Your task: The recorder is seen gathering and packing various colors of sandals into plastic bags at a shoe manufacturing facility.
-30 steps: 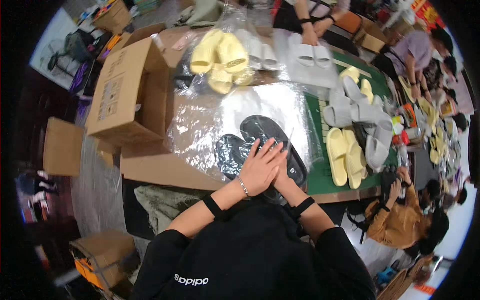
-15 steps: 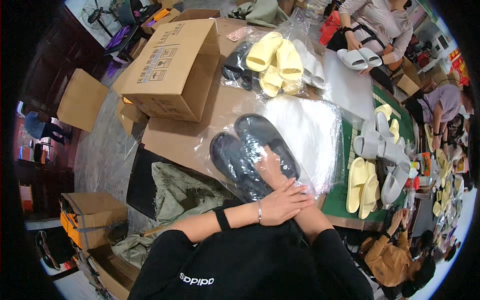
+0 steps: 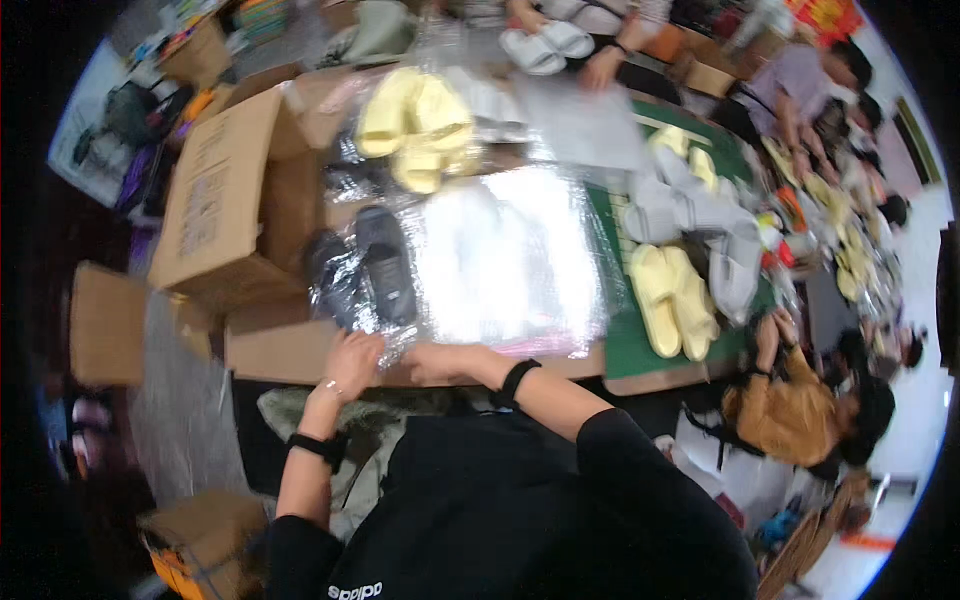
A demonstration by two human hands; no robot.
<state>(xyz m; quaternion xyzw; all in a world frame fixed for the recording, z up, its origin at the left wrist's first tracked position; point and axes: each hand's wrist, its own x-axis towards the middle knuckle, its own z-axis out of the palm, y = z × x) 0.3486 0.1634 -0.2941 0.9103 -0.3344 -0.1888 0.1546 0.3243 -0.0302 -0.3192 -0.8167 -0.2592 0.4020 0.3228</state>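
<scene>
A pair of black slippers point(image 3: 385, 268) lies inside a clear plastic bag point(image 3: 398, 338) on the cardboard-covered table, left of the middle. At the bag's near end, my left hand point(image 3: 357, 360) is closed on the film, below the slippers. Just to its right, my right hand point(image 3: 432, 363) has its fingers curled in at the bag's near edge, knuckles up. Motion blur softens both hands' fingertips. A stack of shiny clear bags point(image 3: 510, 265) lies directly right of the slippers.
An open cardboard box point(image 3: 225, 200) stands at the left. Bagged yellow slippers point(image 3: 415, 120) lie further back. A green mat point(image 3: 625, 340) to the right bears yellow slippers point(image 3: 670, 300) and grey slippers point(image 3: 737, 270). A co-worker's hand point(image 3: 603, 66) is at the far side; another person point(image 3: 785, 410) sits at right.
My hands, crossed over the bagged slippers before, are now side by side at the bag's near end. The black slippers stand more upright in view. The whole view has swung.
</scene>
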